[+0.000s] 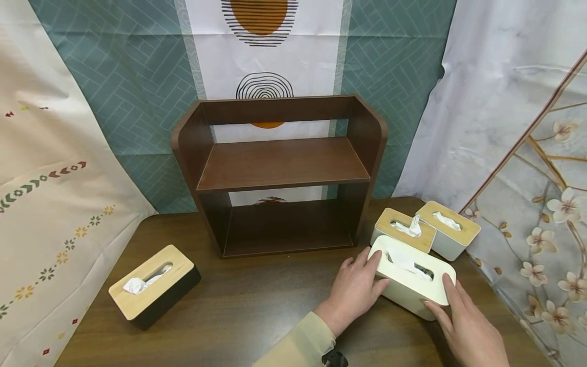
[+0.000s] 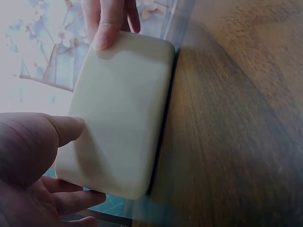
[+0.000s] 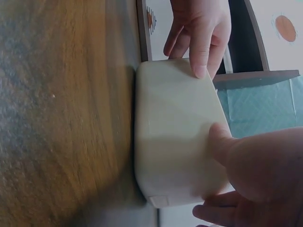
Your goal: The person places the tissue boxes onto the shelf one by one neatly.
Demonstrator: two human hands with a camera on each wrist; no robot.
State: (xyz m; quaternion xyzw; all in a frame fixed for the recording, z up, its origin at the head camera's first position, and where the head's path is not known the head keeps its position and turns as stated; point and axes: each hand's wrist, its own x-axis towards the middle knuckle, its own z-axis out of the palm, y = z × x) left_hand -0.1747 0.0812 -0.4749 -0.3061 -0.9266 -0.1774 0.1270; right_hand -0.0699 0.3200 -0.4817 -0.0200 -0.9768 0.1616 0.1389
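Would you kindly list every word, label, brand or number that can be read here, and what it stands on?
No readable text in any view.
On the white tissue box: a small rectangular mark near a lower corner, too faint and blurred to read.
On the teal-and-white backdrop: printed patterns, no lettering that I can make out.

A home-like tabletop corner, curtained with patterned cloth; the kind of room cannot be told.
Domestic signs: a teal-and-white geometric cloth [image 1: 312, 56] across the upper frame, a cream cloth with small coloured motifs [image 1: 55, 148] at left, a white floral cloth [image 1: 518, 168] at right, a dark-brown two-tier shelf [image 1: 284, 163] at centre, and a cream-white rectangular tissue box [image 1: 410, 281] on the brown wood-grain table [image 1: 238, 316], lower right.
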